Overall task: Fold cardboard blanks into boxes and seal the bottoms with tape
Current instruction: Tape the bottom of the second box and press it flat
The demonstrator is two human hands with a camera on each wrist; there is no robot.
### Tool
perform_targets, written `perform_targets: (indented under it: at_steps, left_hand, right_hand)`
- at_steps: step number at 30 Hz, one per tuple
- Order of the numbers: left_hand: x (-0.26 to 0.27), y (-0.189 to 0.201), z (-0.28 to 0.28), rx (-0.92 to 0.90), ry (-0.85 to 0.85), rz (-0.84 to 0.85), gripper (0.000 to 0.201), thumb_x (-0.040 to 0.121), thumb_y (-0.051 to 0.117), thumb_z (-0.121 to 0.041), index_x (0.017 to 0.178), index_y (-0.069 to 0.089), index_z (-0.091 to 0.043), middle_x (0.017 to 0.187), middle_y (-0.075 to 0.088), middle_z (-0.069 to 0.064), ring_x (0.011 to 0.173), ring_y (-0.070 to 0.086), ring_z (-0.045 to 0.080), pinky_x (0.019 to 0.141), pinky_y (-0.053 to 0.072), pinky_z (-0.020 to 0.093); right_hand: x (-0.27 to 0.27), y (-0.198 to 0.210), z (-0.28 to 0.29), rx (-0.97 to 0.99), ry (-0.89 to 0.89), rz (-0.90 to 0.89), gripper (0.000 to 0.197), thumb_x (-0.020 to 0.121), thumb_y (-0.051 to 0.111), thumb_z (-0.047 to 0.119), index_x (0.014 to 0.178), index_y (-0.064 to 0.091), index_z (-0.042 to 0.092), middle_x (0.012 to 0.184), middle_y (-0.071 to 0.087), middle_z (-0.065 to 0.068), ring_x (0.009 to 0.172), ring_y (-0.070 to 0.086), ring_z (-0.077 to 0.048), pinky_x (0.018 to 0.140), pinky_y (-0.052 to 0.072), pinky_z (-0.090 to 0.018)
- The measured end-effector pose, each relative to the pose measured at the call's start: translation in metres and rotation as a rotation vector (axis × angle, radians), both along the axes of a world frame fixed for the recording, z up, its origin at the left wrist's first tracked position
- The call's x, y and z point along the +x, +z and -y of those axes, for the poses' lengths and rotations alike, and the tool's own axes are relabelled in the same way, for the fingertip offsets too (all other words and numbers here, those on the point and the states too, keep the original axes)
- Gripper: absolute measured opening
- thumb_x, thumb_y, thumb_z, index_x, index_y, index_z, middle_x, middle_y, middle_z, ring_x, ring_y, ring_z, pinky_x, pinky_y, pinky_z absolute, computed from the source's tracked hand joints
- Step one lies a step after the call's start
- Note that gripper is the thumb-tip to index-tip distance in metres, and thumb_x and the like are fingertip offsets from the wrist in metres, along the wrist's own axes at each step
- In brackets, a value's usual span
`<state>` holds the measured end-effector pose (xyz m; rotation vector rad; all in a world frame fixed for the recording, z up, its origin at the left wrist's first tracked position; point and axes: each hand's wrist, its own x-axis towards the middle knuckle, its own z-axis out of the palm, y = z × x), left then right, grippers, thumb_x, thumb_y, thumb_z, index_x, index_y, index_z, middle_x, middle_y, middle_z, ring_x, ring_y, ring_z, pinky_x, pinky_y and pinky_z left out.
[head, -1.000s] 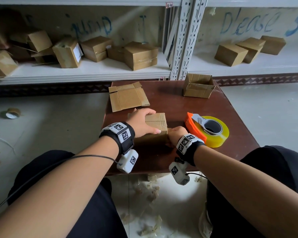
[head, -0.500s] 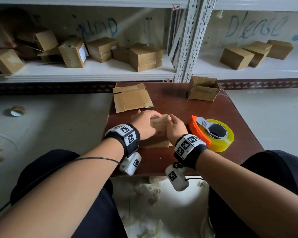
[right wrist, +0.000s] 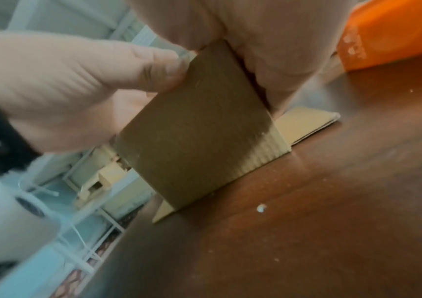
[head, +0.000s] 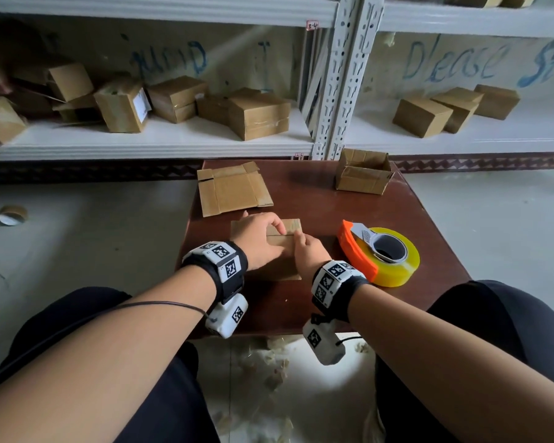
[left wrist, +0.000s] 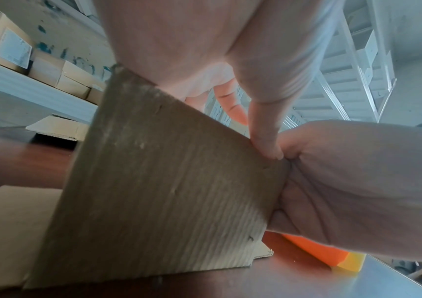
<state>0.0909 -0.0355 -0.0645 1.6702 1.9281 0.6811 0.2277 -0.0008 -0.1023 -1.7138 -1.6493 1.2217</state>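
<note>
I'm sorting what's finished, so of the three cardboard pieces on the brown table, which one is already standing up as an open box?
The open box at the table's far right corner. The blank at far left lies flat, and both hands grip the third piece.

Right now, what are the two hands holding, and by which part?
Both hold the cardboard blank on the table. The left hand grips its raised panel along the top edge; the right hand pinches that panel's right edge.

Matt ribbed cardboard blank [left wrist: 169,201], glossy dark wood table [head: 317,193], shiny yellow tape [head: 403,266].
</note>
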Motion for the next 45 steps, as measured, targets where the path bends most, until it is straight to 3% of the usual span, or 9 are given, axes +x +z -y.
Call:
perform_targets:
  at_steps: [7, 13, 18, 22, 25, 28, 31, 37, 45]
  left_hand:
    - [-0.001, -0.009, 0.007, 0.233, 0.018, 0.108, 0.042, 0.064, 0.096, -0.031, 0.097, 0.071, -0.027, 0.112, 0.060, -0.008, 0.112, 0.055, 0.022, 0.102, 0.047, 0.042]
    - [-0.009, -0.018, 0.009, 0.366, -0.051, 0.180, 0.034, 0.084, 0.072, 0.003, 0.102, 0.072, -0.025, 0.121, 0.065, -0.004, 0.116, 0.060, 0.012, 0.106, 0.045, 0.029]
    - [-0.011, -0.030, 0.014, 0.394, 0.009, 0.141, 0.017, 0.088, 0.076, -0.007, 0.104, 0.075, -0.013, 0.115, 0.064, 0.000, 0.106, 0.059, 0.014, 0.089, 0.038, 0.007]
    - [-0.005, -0.037, 0.007, 0.328, 0.032, 0.113, 0.024, 0.087, 0.083, -0.023, 0.108, 0.076, -0.015, 0.117, 0.064, -0.003, 0.104, 0.057, 0.008, 0.086, 0.035, 0.010]
    - [0.000, -0.036, 0.001, 0.277, 0.047, 0.128, 0.028, 0.085, 0.084, -0.027, 0.110, 0.074, -0.019, 0.116, 0.063, -0.005, 0.103, 0.057, 0.010, 0.087, 0.039, 0.019]
    - [0.001, -0.033, -0.007, 0.230, 0.078, 0.142, 0.033, 0.085, 0.084, -0.028, 0.115, 0.072, -0.021, 0.118, 0.065, -0.006, 0.108, 0.059, 0.012, 0.089, 0.041, 0.022]
    - [0.000, -0.031, -0.012, 0.193, 0.126, 0.239, 0.036, 0.088, 0.081, -0.029, 0.122, 0.071, -0.020, 0.121, 0.066, -0.011, 0.111, 0.058, 0.007, 0.099, 0.047, 0.027]
    - [-0.015, -0.028, -0.016, 0.096, 0.153, 0.503, 0.035, 0.099, 0.068, -0.021, 0.133, 0.064, -0.014, 0.127, 0.072, 0.005, 0.119, 0.066, 0.019, 0.110, 0.049, 0.036]
    - [-0.036, -0.024, -0.016, -0.013, 0.290, 0.449, 0.041, 0.101, 0.054, -0.056, 0.117, 0.067, -0.022, 0.115, 0.070, 0.001, 0.108, 0.064, 0.023, 0.099, 0.051, 0.038]
  right_hand:
    - [0.014, 0.016, -0.004, -0.017, 0.004, 0.038, 0.040, 0.112, 0.039, 0.037, 0.094, 0.067, 0.016, 0.083, 0.064, -0.002, 0.083, 0.058, -0.023, 0.069, 0.041, -0.030]
    - [0.034, 0.025, -0.001, 0.110, 0.038, 0.141, 0.032, 0.110, 0.043, 0.026, 0.088, 0.065, 0.017, 0.077, 0.060, -0.001, 0.069, 0.053, -0.017, 0.057, 0.037, -0.028]
    - [0.060, 0.039, -0.014, 0.177, 0.120, 0.267, 0.021, 0.104, 0.056, 0.020, 0.112, 0.072, 0.008, 0.107, 0.071, -0.012, 0.101, 0.065, -0.031, 0.081, 0.047, -0.032]
    - [0.077, 0.065, -0.015, 0.255, 0.262, 0.393, 0.050, 0.099, 0.058, 0.005, 0.148, 0.054, 0.012, 0.139, 0.062, -0.013, 0.127, 0.059, -0.032, 0.101, 0.045, -0.031]
    - [0.069, 0.067, -0.009, 0.235, 0.330, 0.424, 0.069, 0.092, 0.064, 0.025, 0.157, 0.041, 0.030, 0.139, 0.060, -0.004, 0.127, 0.060, -0.030, 0.099, 0.048, -0.030]
    - [0.048, 0.055, -0.008, 0.157, 0.446, 0.527, 0.098, 0.086, 0.074, 0.038, 0.164, 0.014, 0.036, 0.168, 0.025, -0.012, 0.154, 0.028, -0.036, 0.123, 0.031, -0.045]
    - [0.041, 0.043, -0.011, 0.150, 0.562, 0.815, 0.127, 0.074, 0.085, 0.048, 0.162, -0.007, 0.045, 0.171, -0.015, -0.007, 0.155, 0.003, -0.048, 0.122, 0.025, -0.057]
    - [0.044, 0.030, -0.030, 0.275, 0.459, 0.760, 0.129, 0.049, 0.099, 0.050, 0.149, 0.019, 0.048, 0.140, 0.023, -0.008, 0.123, 0.048, -0.044, 0.105, 0.051, -0.053]
    - [0.045, 0.041, -0.030, 0.308, 0.327, 0.489, 0.123, 0.051, 0.099, 0.041, 0.151, 0.028, 0.038, 0.136, 0.030, -0.005, 0.120, 0.051, -0.039, 0.100, 0.053, -0.053]
